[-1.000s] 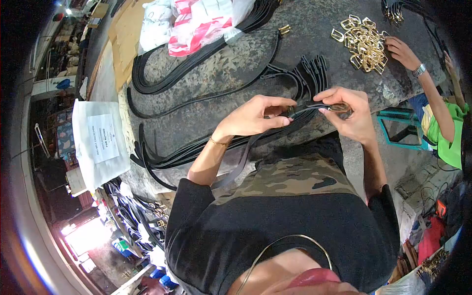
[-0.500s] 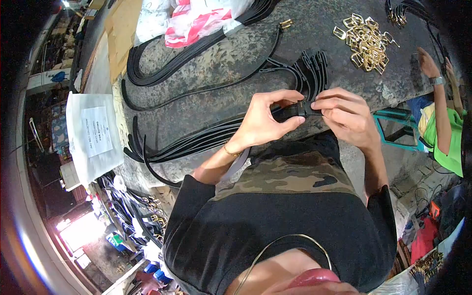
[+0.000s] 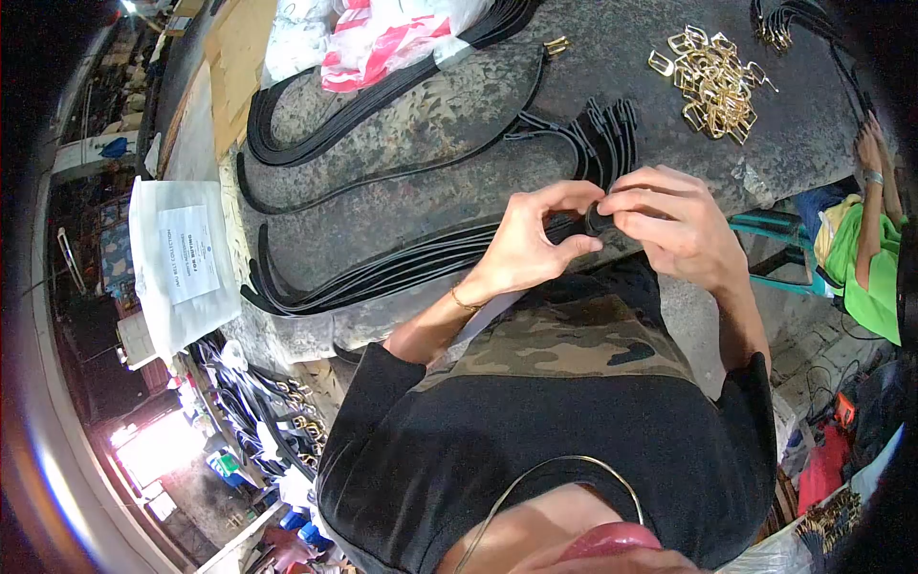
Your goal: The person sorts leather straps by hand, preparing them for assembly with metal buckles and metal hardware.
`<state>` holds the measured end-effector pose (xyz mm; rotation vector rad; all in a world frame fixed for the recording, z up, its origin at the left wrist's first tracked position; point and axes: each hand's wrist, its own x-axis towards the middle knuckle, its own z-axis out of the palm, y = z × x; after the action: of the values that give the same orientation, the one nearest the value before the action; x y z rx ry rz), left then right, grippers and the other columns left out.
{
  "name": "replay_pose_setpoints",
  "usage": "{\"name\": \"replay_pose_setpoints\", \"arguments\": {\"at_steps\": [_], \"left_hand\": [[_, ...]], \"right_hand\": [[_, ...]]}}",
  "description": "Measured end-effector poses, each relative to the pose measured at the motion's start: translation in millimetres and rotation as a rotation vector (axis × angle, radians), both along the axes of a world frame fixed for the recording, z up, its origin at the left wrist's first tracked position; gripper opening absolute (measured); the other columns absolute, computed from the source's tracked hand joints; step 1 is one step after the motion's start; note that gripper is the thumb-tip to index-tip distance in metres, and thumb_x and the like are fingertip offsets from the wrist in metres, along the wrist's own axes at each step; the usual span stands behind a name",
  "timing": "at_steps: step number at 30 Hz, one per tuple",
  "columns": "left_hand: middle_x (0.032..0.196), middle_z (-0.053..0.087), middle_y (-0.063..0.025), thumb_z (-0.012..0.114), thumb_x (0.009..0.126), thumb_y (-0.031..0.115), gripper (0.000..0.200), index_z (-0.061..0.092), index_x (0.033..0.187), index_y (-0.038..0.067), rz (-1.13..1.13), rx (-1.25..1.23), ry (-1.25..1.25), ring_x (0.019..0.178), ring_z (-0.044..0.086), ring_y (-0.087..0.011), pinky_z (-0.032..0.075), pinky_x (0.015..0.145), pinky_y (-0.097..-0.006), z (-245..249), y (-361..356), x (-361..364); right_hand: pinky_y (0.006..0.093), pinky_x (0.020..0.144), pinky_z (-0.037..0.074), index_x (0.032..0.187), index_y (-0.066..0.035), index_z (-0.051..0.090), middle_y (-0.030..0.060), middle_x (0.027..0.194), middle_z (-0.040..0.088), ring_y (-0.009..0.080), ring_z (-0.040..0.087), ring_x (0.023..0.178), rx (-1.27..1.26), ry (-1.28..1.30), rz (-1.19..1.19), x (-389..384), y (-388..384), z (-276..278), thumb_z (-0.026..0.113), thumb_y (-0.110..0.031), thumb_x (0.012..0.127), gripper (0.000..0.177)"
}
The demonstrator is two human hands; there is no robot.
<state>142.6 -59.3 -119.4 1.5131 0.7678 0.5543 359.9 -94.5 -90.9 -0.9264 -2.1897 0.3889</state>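
Observation:
Both my hands meet over the near edge of the dark worktable (image 3: 459, 172). A black strap end (image 3: 595, 222) shows between them. My left hand (image 3: 535, 239) is curled round it, with thumb and forefinger on either side. The fingers of my right hand (image 3: 674, 225) pinch the strap at its upper right. Just beyond my hands lies a bundle of black straps (image 3: 612, 139) with looped ends. More long black straps (image 3: 382, 273) run to the left of my left hand.
A pile of gold buckles (image 3: 717, 86) lies at the back right. Plastic bags (image 3: 382, 38) and a cardboard sheet (image 3: 239, 72) are at the back left. A labelled white package (image 3: 185, 263) hangs by the left edge. Another person's hands (image 3: 872, 153) rest near the right table edge.
My hands have closed in around the strap end, and less of it shows. The loose strap by my left forearm has shifted down. The other person's arm has moved right and down.

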Motion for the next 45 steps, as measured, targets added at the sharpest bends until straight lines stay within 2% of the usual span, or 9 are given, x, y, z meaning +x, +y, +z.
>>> {"name": "replay_pose_setpoints", "arguments": {"at_steps": [8,19,23,25,31,32,35,37,45], "left_hand": [[0.111,0.064,-0.0097,0.073,0.077,-0.003,0.048,0.056,0.121,-0.002,0.016,-0.201,-0.015,0.102,0.06,-0.0142,0.048,0.093,-0.0301,-3,-11,1],[0.102,0.066,-0.0095,0.073,0.079,0.002,0.044,0.056,0.12,-0.003,0.069,-0.022,-0.08,0.093,0.062,-0.0129,0.05,0.085,-0.0281,-16,-22,15],[0.111,0.064,-0.0139,0.058,0.091,0.0,0.045,0.041,0.132,0.0,-0.031,-0.475,-0.285,0.099,0.061,-0.0173,0.047,0.088,-0.0296,-9,-15,21],[0.113,0.062,-0.0195,0.059,0.093,0.01,0.041,0.04,0.127,0.002,-0.055,-0.606,-0.363,0.097,0.061,-0.0213,0.048,0.082,-0.0321,-12,-8,24],[0.114,0.058,-0.0239,0.063,0.092,0.024,0.039,0.041,0.119,0.007,-0.11,-0.924,-0.629,0.095,0.059,-0.0264,0.048,0.076,-0.0369,-22,-5,28],[0.113,0.058,-0.0257,0.054,0.097,0.018,0.03,0.037,0.118,0.008,-0.117,-0.973,-0.687,0.096,0.061,-0.0273,0.049,0.076,-0.0372,-24,-5,27],[0.11,0.057,-0.0186,0.065,0.09,0.029,0.046,0.043,0.12,0.002,-0.075,-0.934,-0.657,0.094,0.058,-0.0236,0.048,0.076,-0.0373,-17,-3,26],[0.109,0.057,-0.0173,0.066,0.089,0.029,0.048,0.044,0.119,0.0,-0.072,-0.955,-0.664,0.094,0.058,-0.0227,0.048,0.077,-0.0369,-17,-2,25],[0.11,0.055,-0.0155,0.068,0.087,0.029,0.05,0.046,0.12,-0.002,-0.136,-0.986,-0.724,0.093,0.055,-0.021,0.048,0.078,-0.0345,-18,4,24]], "right_hand": [[0.036,0.071,0.054,0.087,-0.003,0.063,0.006,0.097,0.063,0.0256,0.061,0.089,-0.1,-0.092,0.051,5,0,4,0.064,0.0,0.063,0.024],[0.037,0.069,0.053,0.089,-0.002,0.061,0.0099,0.093,0.062,0.0285,0.063,0.085,-0.215,0.016,0.026,7,-4,-2,0.064,0.005,0.064,0.026],[0.0325,0.066,0.051,0.097,-0.001,0.064,0.0107,0.089,0.064,0.0254,0.065,0.079,-0.345,0.158,-0.02,16,7,5,0.064,0.011,0.066,0.033],[0.0297,0.06,0.049,0.093,0.0,0.068,0.0101,0.08,0.066,0.0212,0.066,0.069,-0.683,0.224,0.001,25,19,10,0.068,0.009,0.065,0.029],[0.0251,0.057,0.047,0.091,0.001,0.072,0.0079,0.069,0.069,0.0096,0.062,0.062,-0.845,0.11,-0.023,25,49,13,0.078,-0.002,0.068,0.024],[0.0252,0.057,0.047,0.091,0.002,0.072,0.0067,0.069,0.069,0.0085,0.062,0.062,-0.884,0.113,-0.01,24,52,11,0.078,-0.002,0.068,0.024],[0.0245,0.055,0.047,0.089,0.003,0.072,0.005,0.068,0.068,0.0057,0.059,0.061,-0.947,0.154,0.017,19,55,8,0.078,-0.003,0.071,0.019],[0.0237,0.053,0.048,0.086,0.005,0.07,0.0059,0.067,0.067,0.0074,0.06,0.058,-1.142,0.318,0.041,15,56,7,0.075,-0.002,0.075,0.014],[0.0238,0.049,0.048,0.08,0.006,0.069,0.0067,0.064,0.066,0.0106,0.061,0.051,-1.149,0.337,0.062,7,55,17,0.072,-0.002,0.079,0.008]]}}
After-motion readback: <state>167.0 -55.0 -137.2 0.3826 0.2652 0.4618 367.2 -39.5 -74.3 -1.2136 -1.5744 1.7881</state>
